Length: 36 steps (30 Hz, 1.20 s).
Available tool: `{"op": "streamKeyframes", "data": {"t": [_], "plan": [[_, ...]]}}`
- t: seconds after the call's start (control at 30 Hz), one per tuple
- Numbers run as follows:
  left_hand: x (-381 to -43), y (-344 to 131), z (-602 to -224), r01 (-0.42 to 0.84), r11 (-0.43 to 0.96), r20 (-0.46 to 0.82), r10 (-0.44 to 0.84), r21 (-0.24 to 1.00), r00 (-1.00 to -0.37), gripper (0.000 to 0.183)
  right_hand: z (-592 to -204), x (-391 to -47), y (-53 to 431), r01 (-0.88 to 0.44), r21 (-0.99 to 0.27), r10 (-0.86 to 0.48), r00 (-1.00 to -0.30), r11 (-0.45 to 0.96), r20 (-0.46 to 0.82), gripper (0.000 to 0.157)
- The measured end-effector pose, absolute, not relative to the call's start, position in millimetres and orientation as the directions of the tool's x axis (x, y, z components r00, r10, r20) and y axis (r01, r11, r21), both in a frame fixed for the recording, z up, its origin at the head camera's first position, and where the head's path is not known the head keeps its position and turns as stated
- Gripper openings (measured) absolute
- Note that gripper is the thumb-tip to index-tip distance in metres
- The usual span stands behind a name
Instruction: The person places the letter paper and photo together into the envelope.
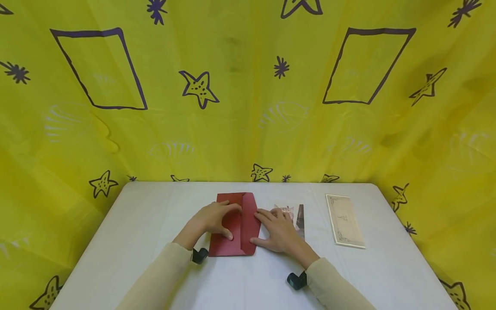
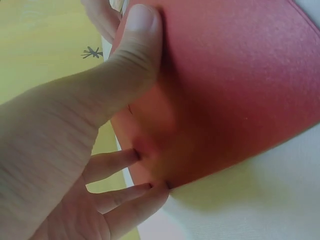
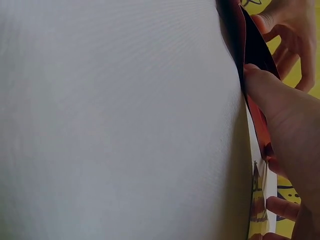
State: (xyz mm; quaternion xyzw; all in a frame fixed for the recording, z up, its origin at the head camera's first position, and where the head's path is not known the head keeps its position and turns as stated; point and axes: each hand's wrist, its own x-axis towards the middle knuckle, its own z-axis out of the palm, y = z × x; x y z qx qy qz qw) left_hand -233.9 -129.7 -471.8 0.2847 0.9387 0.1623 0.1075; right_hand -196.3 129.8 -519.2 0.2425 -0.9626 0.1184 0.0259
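Observation:
A red envelope point(image 1: 226, 246) lies on the white table, its flap point(image 1: 249, 224) folded out to the right. My left hand point(image 1: 217, 218) rests on the envelope body, thumb and fingertips spread apart; in the left wrist view its thumb point(image 2: 140, 35) presses the red paper and several fingertips touch near the edge. My right hand point(image 1: 279, 230) touches the flap's right edge with thumb and fingers spread. In the right wrist view the right thumb point(image 3: 265, 85) lies against the flap, and a dark gap shows between the paper layers. A photo-like picture card point(image 1: 300, 219) lies partly under the right hand.
A cream printed card point(image 1: 345, 221) with a decorated border lies farther right. The white table point(image 1: 147, 224) meets a yellow curtain point(image 1: 240, 129) with star drawings at the back and sides. Dark wrist cameras point(image 1: 297, 280) sit near both cuffs.

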Motion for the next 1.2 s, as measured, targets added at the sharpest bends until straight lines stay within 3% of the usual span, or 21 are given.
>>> {"op": "streamKeyframes", "data": {"t": [1.2], "plan": [[-235.2,-131.2,-477.2,0.476,0.782,-0.105,0.556,0.402,-0.825,0.08,-509.9,-196.1,132.7,-0.474,-0.261,-0.461,-0.88,0.841,0.116,0.082]]}}
